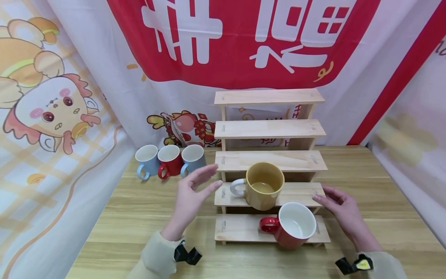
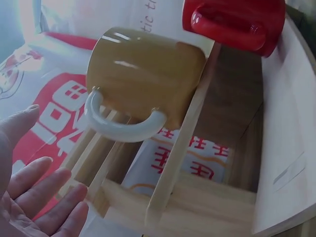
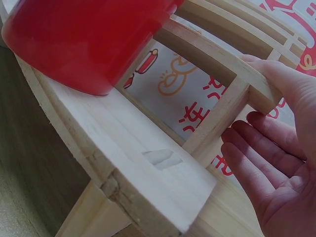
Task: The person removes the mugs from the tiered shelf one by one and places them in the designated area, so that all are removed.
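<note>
A wooden tiered rack [image 1: 266, 161] with several steps stands on the table. My right hand [image 1: 343, 211] holds the right end of its second step from the bottom, thumb on top and fingers beside the end in the right wrist view. On that step sits a tan mug [image 1: 265, 190] with a white handle turned left. The red mug [image 1: 296, 228], white inside, stands on the lowest step toward the right, handle also left. My left hand [image 1: 195, 190] is left of the rack with fingers extended and nothing in it, apart from the tan mug's white handle [image 2: 123, 129].
At the back left of the wood-patterned table [image 1: 139, 228] stand a light blue mug [image 1: 150, 161], a red mug [image 1: 170, 161] and another light blue mug [image 1: 194, 158], side by side. Printed cloth [image 1: 177, 97] hangs behind the rack and along both sides.
</note>
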Demonstrator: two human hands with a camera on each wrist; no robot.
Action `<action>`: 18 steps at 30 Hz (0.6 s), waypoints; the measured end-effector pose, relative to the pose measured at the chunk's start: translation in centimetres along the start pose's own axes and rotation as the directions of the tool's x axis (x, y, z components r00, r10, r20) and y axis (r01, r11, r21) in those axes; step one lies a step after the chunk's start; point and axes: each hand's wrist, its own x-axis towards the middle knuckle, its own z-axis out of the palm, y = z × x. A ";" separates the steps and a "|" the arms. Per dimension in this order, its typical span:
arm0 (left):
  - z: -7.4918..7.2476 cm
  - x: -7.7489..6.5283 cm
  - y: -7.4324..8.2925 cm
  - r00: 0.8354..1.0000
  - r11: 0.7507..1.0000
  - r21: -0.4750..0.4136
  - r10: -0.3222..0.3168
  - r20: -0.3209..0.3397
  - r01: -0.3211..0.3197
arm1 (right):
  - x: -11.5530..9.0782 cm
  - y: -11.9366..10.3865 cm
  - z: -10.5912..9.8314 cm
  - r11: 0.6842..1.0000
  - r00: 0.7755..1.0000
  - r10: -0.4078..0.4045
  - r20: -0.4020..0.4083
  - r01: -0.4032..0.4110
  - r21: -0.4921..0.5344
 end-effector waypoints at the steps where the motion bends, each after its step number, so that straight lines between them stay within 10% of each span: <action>1: 0.2 -0.1 0.0 1.000 1.000 -0.005 -0.007 0.020 0.007 | 0.0 0.0 0.0 1.000 1.000 -0.003 0.000 0.003 0.004; 18: 3.9 -0.9 -0.9 0.973 0.989 -0.094 -0.092 0.211 0.114 | -0.1 -0.1 0.1 0.999 0.999 -0.032 -0.021 0.033 0.016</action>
